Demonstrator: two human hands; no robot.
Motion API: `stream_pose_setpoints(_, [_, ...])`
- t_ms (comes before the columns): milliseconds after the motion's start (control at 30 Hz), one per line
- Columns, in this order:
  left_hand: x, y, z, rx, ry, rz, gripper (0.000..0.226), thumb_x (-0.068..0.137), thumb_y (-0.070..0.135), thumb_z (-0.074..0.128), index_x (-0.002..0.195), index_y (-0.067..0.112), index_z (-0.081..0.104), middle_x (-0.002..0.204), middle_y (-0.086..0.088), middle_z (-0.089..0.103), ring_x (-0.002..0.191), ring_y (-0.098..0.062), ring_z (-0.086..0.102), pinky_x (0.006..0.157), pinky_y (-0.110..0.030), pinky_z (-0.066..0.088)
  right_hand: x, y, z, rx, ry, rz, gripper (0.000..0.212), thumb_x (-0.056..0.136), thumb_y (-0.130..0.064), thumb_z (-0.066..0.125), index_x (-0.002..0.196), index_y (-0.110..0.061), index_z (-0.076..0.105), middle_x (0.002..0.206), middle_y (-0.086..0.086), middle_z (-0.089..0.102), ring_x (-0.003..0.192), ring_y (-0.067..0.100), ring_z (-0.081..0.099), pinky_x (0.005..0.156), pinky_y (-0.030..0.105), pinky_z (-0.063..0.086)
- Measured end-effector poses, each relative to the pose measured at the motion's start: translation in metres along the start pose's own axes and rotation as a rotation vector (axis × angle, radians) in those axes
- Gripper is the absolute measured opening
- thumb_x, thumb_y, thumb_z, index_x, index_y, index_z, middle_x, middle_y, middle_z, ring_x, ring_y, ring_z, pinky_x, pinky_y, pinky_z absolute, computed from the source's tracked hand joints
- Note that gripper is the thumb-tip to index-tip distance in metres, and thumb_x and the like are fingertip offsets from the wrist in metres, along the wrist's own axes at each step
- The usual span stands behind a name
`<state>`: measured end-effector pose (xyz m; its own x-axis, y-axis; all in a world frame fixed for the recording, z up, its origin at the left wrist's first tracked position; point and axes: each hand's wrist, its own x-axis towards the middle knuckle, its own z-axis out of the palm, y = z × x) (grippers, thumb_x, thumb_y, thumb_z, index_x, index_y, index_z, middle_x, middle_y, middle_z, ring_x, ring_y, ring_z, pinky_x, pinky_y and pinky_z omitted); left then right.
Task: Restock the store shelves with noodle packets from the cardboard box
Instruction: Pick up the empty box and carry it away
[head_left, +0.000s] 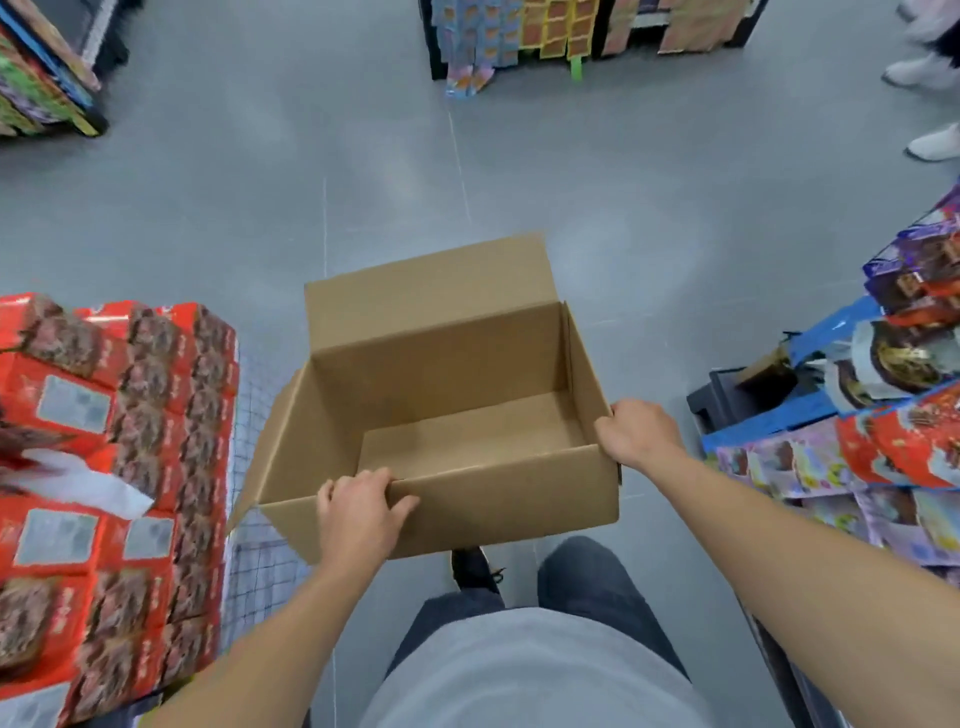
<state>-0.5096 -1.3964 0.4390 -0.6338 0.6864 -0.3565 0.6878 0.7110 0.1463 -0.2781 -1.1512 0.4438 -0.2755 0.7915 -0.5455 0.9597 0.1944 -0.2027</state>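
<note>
Stacking looks pretty much done on the left, where red noodle packets (119, 467) fill the wire shelf (260, 566), and the cardboard box (447, 415) held over the floor (519, 171) shows only bare bottom. Left hand (358, 514) is curled over the near wall, right hand (636, 431) clamps the right corner. Next I'd guess it gets carried off or flattened, minding the low rack of mixed packets (883, 415) crowding the right.

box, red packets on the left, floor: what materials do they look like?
Box: brown corrugated cardboard, matte; folded flaps and raw edges show it. Both hands hold it, left hand on the near wall, right hand on the right corner.
Red packets: likely glossy plastic film, printed; too blurred to be sure.
Floor: grey, smooth, slight sheen with thin seams; probably tile or sealed concrete.
</note>
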Motion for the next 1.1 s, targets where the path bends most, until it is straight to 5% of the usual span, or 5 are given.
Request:
stream_pose_setpoints(333, [0.245, 0.123, -0.07, 0.155, 0.03, 0.263, 0.025, 0.084, 0.053, 0.061, 0.079, 0.029, 0.057, 0.08, 0.008, 0.06, 0.089, -0.02, 0.057, 0.1, -0.042, 0.034, 0.181, 0.01, -0.086, 0.292, -0.022, 0.202, 0.017, 0.08, -0.017, 0.044, 0.063, -0.015, 0.044, 0.084, 0.014, 0.06, 0.082, 0.033, 0.058, 0.056, 0.03, 0.034])
stream_pose_setpoints(467, [0.317, 0.185, -0.102, 0.192, 0.028, 0.329, 0.025, 0.083, 0.053, 0.062, 0.075, 0.03, 0.055, 0.078, 0.009, 0.059, 0.087, -0.02, 0.057, 0.1, -0.043, 0.035, 0.237, 0.02, -0.134, 0.357, -0.051, 0.262, 0.014, 0.082, -0.019, 0.044, 0.075, -0.012, 0.053, 0.092, 0.016, 0.066, 0.09, 0.034, 0.061, 0.065, 0.031, 0.04])
stream_pose_setpoints(633, [0.412, 0.267, -0.127, 0.205, 0.027, 0.441, 0.027, 0.08, 0.051, 0.065, 0.072, 0.028, 0.053, 0.074, 0.009, 0.057, 0.084, -0.022, 0.057, 0.096, -0.042, 0.034, 0.305, 0.039, -0.202, 0.472, -0.019, 0.362, 0.014, 0.078, -0.019, 0.045, 0.068, -0.011, 0.052, 0.082, 0.015, 0.065, 0.081, 0.033, 0.063, 0.054, 0.029, 0.036])
stream_pose_setpoints(1100, [0.69, 0.537, -0.162, 0.417, -0.135, 0.997, 0.029, 0.086, 0.054, 0.058, 0.096, 0.028, 0.065, 0.093, 0.005, 0.066, 0.095, -0.022, 0.058, 0.102, -0.043, 0.032, 0.472, 0.089, -0.303, 0.76, 0.069, 0.857, 0.026, 0.079, -0.025, 0.043, 0.086, -0.012, 0.064, 0.087, 0.012, 0.067, 0.078, 0.03, 0.067, 0.073, 0.034, 0.055])
